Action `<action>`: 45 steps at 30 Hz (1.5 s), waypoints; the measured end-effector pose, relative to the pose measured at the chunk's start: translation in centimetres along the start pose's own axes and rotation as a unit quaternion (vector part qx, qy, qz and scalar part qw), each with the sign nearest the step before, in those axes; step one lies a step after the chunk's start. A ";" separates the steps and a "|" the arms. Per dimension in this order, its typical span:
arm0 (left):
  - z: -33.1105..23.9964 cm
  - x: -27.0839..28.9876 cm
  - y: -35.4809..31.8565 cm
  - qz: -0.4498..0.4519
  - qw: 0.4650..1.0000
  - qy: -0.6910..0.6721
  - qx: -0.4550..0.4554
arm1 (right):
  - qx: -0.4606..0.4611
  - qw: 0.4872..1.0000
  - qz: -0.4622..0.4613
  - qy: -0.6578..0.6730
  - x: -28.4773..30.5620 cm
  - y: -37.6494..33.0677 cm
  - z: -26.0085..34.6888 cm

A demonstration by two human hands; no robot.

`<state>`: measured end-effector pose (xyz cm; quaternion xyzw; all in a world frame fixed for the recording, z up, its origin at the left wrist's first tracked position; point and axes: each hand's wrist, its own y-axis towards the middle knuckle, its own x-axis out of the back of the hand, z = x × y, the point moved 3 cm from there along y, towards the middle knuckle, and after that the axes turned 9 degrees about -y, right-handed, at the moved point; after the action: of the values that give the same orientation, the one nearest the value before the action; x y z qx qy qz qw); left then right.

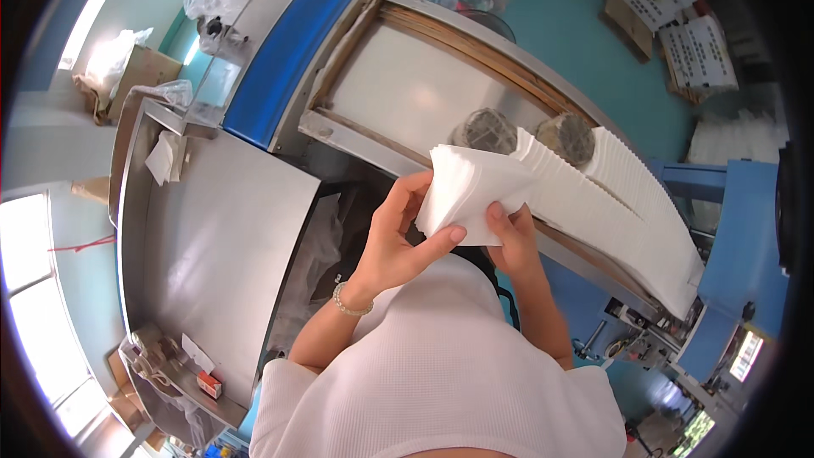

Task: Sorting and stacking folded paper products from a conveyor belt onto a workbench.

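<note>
Both hands grip a stack of folded white paper napkins (479,191) in front of my body. My left hand (398,229) wraps its left side, with the thumb along the lower edge and the fingers behind. On the right, my right hand (515,237) pinches the lower right part, its thumb on the front face. The stack fans slightly at its left edge. Beyond it, two long rows of the same white napkins (610,212) stand on edge in a metal-framed tray. Against the rows' near ends rest a round taped weight (487,131) and a second taped weight (566,137).
A bare metal table (220,229) stands at my left, with a small orange box (209,385) near its front. A blue machine panel (292,42) rises at the back. Blue machinery (738,229) borders the tray on the right. Stacked cartons (653,0) sit far right.
</note>
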<state>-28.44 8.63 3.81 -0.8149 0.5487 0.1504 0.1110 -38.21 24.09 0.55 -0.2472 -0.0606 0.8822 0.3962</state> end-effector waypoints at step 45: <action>-0.9 19.2 -25.3 -0.796 0.453 0.365 -0.169 | -0.197 0.767 0.451 -0.413 -30.0 16.6 -18.5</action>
<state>1.93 1.30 -2.01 -0.8793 -0.3845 -0.2250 -0.1681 -23.47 -10.70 -8.94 0.0692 -0.2722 0.9450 -0.1678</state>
